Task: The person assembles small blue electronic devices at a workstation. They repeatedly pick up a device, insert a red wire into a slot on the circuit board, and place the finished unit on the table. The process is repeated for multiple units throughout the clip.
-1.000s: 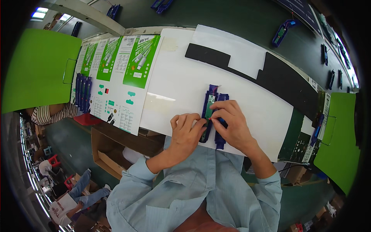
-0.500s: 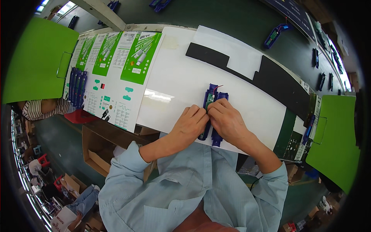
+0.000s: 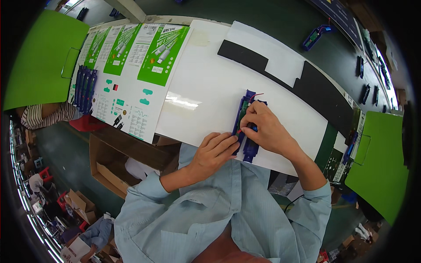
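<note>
In front of me on the white board, a long blue plastic casing (image 3: pixel 240 110) lies lengthwise, with a narrow green circuit board (image 3: pixel 244 112) inside. A thin red wire (image 3: pixel 258 94) sticks up near its far end. Along its right side is a second blue casing part (image 3: pixel 250 151), partly under my right hand. My left hand (image 3: pixel 214 152) is closed at the near end of the first casing, fingertips holding its left edge. Over the middle of the casing, my right hand (image 3: pixel 268 130) is in a pinch; its fingers hide whatever is between them.
A black sheet with a notch (image 3: pixel 245 53) lies beyond the casings. Printed green-and-white card sheets (image 3: pixel 127 79) cover the table's left, with several blue casings (image 3: pixel 84 90) at their edge. Green panels (image 3: pixel 41 59) flank both sides. More blue units lie on the dark surface (image 3: pixel 263 22) beyond.
My hands have moved apart: the left slid toward the casing's near end, and the right lifted into a pinch above the middle. The whole view has shifted slightly.
</note>
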Available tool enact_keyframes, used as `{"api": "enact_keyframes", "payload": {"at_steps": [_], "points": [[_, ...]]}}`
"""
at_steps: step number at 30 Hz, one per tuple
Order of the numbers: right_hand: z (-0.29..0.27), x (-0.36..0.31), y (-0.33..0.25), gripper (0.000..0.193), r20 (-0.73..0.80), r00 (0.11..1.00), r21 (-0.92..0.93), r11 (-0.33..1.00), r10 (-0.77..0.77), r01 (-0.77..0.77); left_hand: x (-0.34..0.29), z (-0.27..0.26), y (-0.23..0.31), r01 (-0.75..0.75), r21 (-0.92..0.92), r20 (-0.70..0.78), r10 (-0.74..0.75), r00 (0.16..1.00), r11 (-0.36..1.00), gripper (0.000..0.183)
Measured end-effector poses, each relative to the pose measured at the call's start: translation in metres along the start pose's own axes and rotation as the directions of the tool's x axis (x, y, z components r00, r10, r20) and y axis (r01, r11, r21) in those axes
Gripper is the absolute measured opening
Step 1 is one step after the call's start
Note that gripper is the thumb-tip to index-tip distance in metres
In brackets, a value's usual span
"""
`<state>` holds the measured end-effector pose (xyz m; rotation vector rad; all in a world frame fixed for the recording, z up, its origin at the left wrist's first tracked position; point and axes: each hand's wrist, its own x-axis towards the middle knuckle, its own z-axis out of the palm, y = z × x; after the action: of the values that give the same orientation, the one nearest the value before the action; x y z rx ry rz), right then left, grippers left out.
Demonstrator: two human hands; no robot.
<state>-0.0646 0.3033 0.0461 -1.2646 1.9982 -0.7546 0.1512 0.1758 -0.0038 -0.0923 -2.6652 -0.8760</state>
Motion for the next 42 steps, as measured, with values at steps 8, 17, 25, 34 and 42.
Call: {"api": "enact_keyframes", "payload": {"at_steps": [8, 17, 25, 34, 42], "points": [[0.0, 0.005, -0.002, 0.008, 0.014, 1.0, -0.031, 0.999, 0.021, -0.021, 0.001, 0.001, -0.005, -0.024, -0.018, 0.006, 0.024, 1.0, 1.0, 0.045], [0.015, -0.004, -0.009, 0.004, -0.122, 0.964, -0.129, 0.967, -0.236, 0.22, 0.001, 0.002, -0.008, -0.041, 0.039, 0.0, 0.041, 0.999, 0.998, 0.04], [0.014, -0.009, -0.004, 0.01, -0.107, 0.946, -0.171, 0.943, -0.305, 0.284, 0.005, -0.005, -0.006, -0.033, 0.067, 0.051, 0.029, 0.998, 0.997, 0.038], [0.019, -0.056, 0.0, 0.071, -0.392, 0.92, -0.151, 0.984, 0.028, -0.095, 0.031, -0.027, 0.009, -0.125, 0.193, 0.279, 0.068, 0.958, 0.973, 0.039], [0.01, -0.07, 0.003, 0.054, -0.146, 0.977, 0.186, 0.974, 0.155, -0.127, 0.059, -0.043, 0.02, -0.205, 0.074, 0.248, 0.181, 0.952, 0.976, 0.031]]}}
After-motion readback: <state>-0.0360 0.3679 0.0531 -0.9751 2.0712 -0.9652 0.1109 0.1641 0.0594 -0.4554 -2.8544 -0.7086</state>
